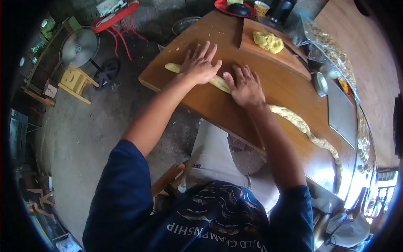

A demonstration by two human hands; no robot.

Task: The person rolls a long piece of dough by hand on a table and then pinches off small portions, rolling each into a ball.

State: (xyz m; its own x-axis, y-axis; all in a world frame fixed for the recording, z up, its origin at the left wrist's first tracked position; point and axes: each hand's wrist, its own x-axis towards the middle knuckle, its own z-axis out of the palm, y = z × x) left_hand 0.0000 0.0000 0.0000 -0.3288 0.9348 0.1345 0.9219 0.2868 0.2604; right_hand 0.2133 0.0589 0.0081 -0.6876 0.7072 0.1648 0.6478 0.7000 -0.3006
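Observation:
A long pale rope of dough (pixel 219 83) lies along the near side of the wooden table. My left hand (pixel 200 66) rests on it with the fingers spread, and the rope's rounded end sticks out to the left. Over the same rope further right, my right hand (pixel 246 88) lies flat with its thumb apart. Beyond my right wrist the dough (pixel 294 118) goes on, lumpy and twisted, thinning as it curves down to the table's right end. Whether it is one unbroken piece under my right hand is hidden.
On a wooden board (pixel 252 35) at the back sits a yellow lump of dough (pixel 268 42), with a dark-handled tool beside it. A round tin (pixel 320 84), a flat metal sheet (pixel 342 113) and plastic bags (pixel 329 44) line the far edge. A fan (pixel 79 48) stands left.

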